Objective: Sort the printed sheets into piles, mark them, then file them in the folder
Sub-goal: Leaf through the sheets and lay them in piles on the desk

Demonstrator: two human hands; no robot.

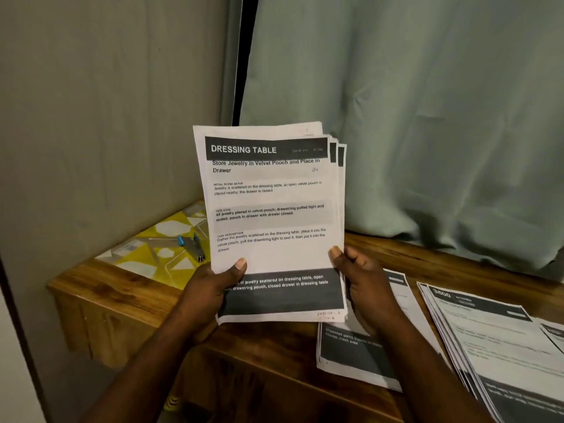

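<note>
Both hands hold a stack of printed sheets (271,221) upright in the middle of the view, above the wooden table (274,346). The top sheet is headed "DRESSING TABLE". The left hand (213,288) grips the stack at its 7 o'clock corner, thumb flat on the front and the other fingers behind the paper. The right hand (363,285) grips the 5 o'clock edge the same way, thumb at the front margin and fingers curled round the back.

The fingers behind the stack are hidden. The sheets fan slightly at 1 o'clock, so their dark header bars peek out, though their count is unclear. A handwritten mark near the title and another at the bottom corner are too small to read.

On the table at 5 o'clock of the stack lies a flat pile (351,355), partly covered by the right hand and wrist. Farther out at 4 o'clock a second pile (494,340) is cut off by the frame edge, its text blurred. At 8 o'clock a yellow patterned flat item (158,248) lies in the table's corner, with a small blue-tipped metal tool (190,247) on it. A pale green curtain (427,117) hangs behind.
</note>
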